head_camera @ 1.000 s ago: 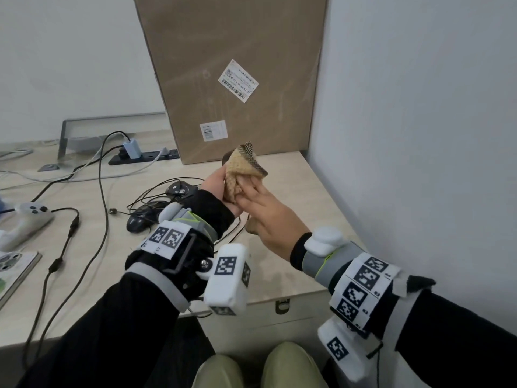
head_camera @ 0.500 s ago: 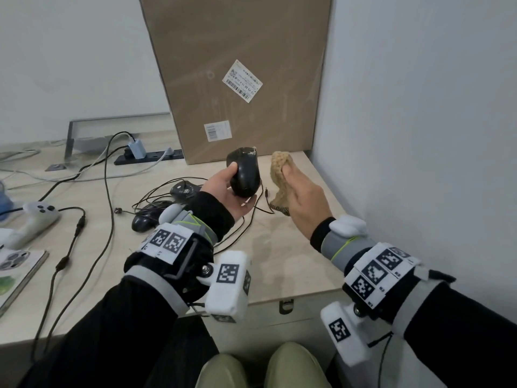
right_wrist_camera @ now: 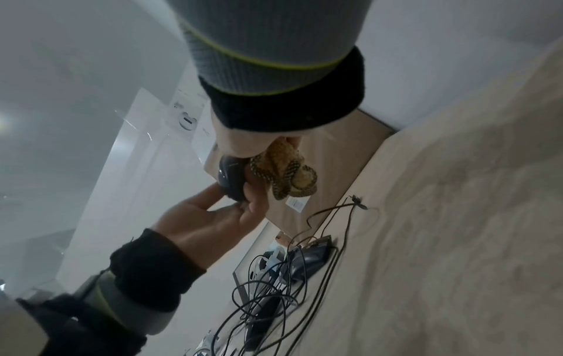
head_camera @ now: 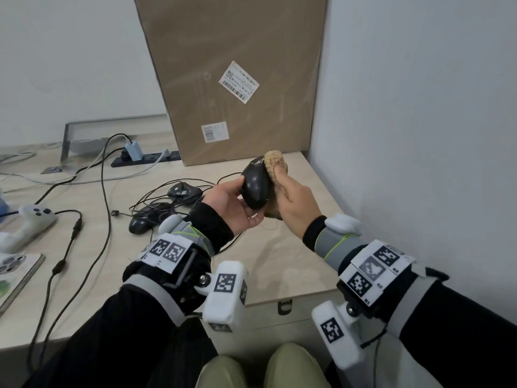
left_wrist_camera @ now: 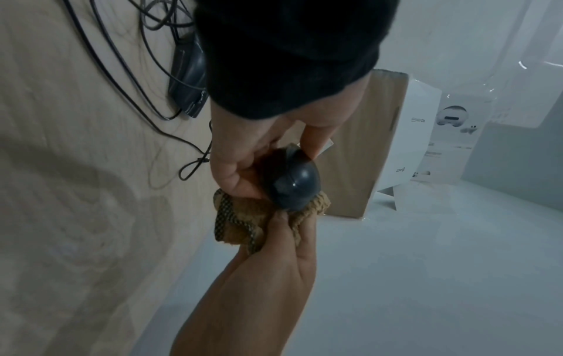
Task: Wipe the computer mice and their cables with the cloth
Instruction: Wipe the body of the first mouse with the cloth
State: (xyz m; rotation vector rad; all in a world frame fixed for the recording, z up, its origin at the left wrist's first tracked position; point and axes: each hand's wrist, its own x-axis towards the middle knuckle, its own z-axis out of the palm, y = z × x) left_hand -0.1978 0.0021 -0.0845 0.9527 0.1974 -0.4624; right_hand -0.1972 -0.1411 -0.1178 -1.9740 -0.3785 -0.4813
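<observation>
Pale wooden bench [head_camera: 285, 264] meets a white wall at its right edge, with a cardboard box [head_camera: 237, 65] at the back. Above the right part, the left hand [head_camera: 233, 204] grips a black mouse [head_camera: 256, 189], fingers curled round it. The right hand [head_camera: 298, 204] clamps a tan cloth [head_camera: 275, 161] against the mouse. 2 more mice [head_camera: 142, 222] lie among tangled cables [head_camera: 156, 197] near the middle.

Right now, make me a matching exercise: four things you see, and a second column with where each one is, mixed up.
1. cloth
2. held mouse
3. game controller
4. cardboard box

A. gripped in the left hand
B. leaning against the back wall
C. bunched in the right hand
D. lying at the desk's far left

Pairs: 1-C, 2-A, 3-D, 4-B
</observation>
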